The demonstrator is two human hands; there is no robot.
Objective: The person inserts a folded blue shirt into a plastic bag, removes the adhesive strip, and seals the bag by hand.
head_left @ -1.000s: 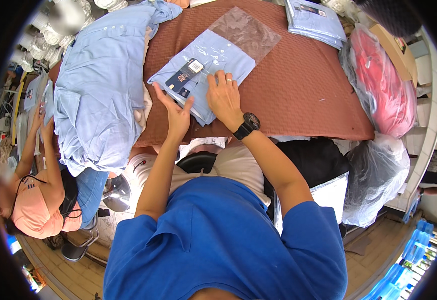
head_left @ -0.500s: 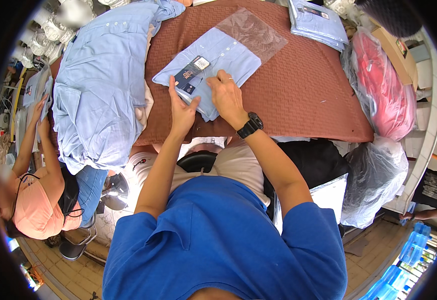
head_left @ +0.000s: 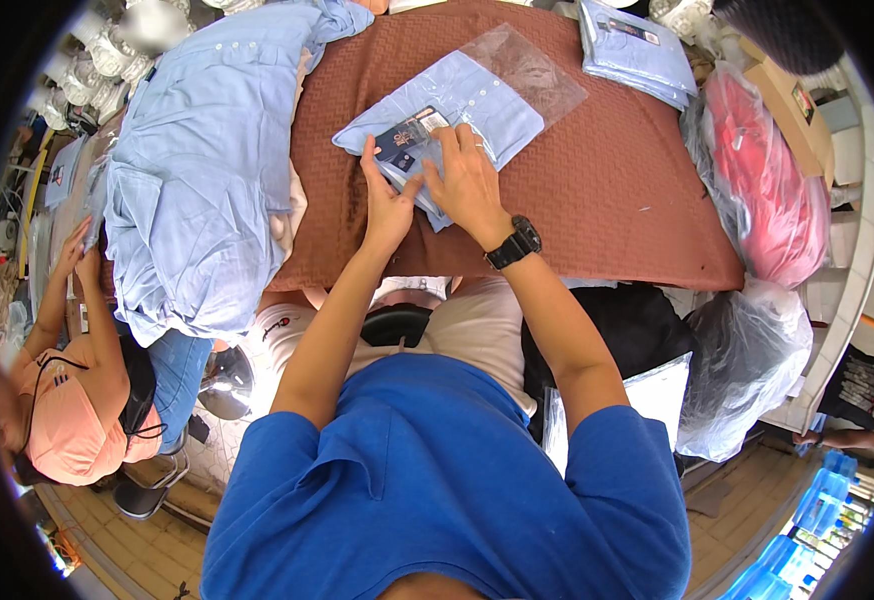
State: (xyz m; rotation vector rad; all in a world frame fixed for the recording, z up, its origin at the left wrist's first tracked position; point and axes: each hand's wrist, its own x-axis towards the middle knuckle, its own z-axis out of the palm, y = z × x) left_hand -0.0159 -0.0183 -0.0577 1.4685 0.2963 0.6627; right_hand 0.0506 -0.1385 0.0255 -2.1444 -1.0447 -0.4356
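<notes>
A light blue shirt [head_left: 502, 100], folded flat with its buttons showing, lies slanted on the brown tablecloth inside a clear plastic bag [head_left: 547, 75]. On its near left part is a dark hang tag [head_left: 397, 140] with a white label. My left hand [head_left: 389, 212] grips the near left edge of the folded shirt, its fingers beside the tag and its thumb at the near side. Over the shirt's near part rests my right hand [head_left: 469, 190], thumb and fingers apart, fingertips by the white label. A black watch [head_left: 515, 242] is on my right wrist.
A heap of light blue shirts [head_left: 202, 170] covers the table's left side. Bagged folded shirts [head_left: 642, 60] are stacked at the far right. Beyond the right edge stand a red bundle in plastic [head_left: 762, 170] and a carton [head_left: 792, 110]. Another person [head_left: 77, 400] works at the left.
The bagged shirt and both hands have shifted a little right and away from me. My right hand's fingers have opened out from a closer pinch and now partly cover the white label.
</notes>
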